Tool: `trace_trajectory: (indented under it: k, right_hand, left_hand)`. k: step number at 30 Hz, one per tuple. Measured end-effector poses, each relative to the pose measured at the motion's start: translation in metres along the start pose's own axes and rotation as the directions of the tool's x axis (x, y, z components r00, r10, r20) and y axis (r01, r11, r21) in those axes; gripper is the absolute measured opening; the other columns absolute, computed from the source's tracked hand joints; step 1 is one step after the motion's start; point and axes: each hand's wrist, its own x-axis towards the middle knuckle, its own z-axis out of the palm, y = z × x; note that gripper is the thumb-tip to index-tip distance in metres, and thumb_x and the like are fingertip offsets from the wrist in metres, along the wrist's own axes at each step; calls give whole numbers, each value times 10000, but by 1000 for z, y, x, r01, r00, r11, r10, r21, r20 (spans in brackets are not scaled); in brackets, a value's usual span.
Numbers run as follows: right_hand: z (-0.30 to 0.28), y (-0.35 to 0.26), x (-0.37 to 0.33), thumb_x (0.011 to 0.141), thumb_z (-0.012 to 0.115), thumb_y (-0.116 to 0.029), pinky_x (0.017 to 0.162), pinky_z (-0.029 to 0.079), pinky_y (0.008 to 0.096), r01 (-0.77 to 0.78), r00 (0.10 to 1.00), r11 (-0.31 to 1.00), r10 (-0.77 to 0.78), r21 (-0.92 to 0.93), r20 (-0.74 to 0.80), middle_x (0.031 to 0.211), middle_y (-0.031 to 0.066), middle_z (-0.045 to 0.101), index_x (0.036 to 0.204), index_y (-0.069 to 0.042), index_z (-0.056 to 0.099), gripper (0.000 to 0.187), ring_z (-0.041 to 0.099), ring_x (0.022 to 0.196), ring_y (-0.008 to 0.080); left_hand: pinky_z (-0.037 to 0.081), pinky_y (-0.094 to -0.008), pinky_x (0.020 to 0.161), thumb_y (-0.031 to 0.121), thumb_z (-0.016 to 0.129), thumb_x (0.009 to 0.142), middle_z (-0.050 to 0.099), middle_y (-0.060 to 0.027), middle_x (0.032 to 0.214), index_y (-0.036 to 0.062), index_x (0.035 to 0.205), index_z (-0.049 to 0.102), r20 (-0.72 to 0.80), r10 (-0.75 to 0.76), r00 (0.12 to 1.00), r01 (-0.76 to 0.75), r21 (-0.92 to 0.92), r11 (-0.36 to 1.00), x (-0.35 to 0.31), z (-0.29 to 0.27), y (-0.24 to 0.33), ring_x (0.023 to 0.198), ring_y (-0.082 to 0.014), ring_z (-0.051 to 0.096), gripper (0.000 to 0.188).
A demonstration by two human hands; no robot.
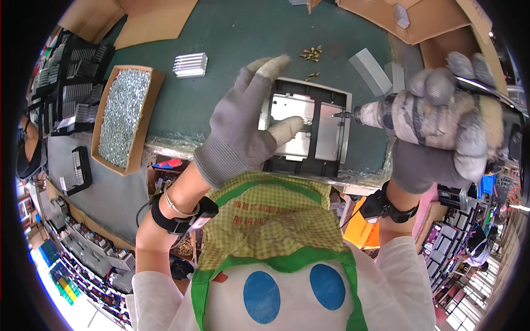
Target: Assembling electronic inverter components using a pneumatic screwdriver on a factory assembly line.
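Observation:
A black frame with silver metal plates (292, 128) lies on the green work table in front of me. My left hand (240, 118), in a grey glove, reaches over its left side. The index and middle fingers stretch past its far left corner, and the thumb rests on or just above a plate. My right hand (441, 105), also gloved, wraps round a power screwdriver (406, 115) bound in worn, light-coloured tape. Its dark bit points left, with the tip over the right-hand plate. Whether the tip touches a screw is too small to tell.
Brass-coloured screws (312, 53) lie loose beyond the frame. Silver metal blocks (190, 65) sit at the far left, and a flat silver bar (371, 71) lies to the right. A cardboard box of small shiny parts (122, 118) stands left. Open cartons (411, 19) line the far edge.

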Motion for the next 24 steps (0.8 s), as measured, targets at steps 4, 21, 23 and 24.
trace_trajectory:
  k: [4,21,23,24]
  right_hand:
    - [-16,24,11,938,559,-239,765,526,493,214,977,972,-213,93,-24,1259,236,514,1446,-10,287,619,568,989,324]
    - [-12,50,8,914,590,-186,691,492,407,201,960,980,-198,-6,-198,1354,200,462,1371,-27,374,530,539,826,253]
    - [-17,54,5,912,594,-173,670,488,398,167,964,986,-158,26,-214,1362,194,454,1363,-35,382,518,531,800,245]
    - [-20,54,5,911,596,-166,659,486,394,141,967,989,-126,54,-222,1366,191,451,1360,-39,386,512,527,786,241]
  left_hand:
    - [473,-397,965,94,702,790,533,-232,1271,24,1382,431,19,-23,1000,25,-125,992,0,9,-8,1144,-401,573,655]
    - [374,-353,1052,23,530,794,550,-199,1285,-28,1401,405,85,-170,982,186,-254,949,-3,9,2,1203,-274,538,622]
    - [368,-356,1057,23,526,796,546,-201,1288,-33,1400,404,84,-165,983,181,-249,951,-3,9,2,1210,-277,532,619]
    - [365,-359,1059,26,524,799,544,-203,1290,-34,1400,404,78,-149,986,164,-255,953,-3,9,1,1215,-279,528,615]
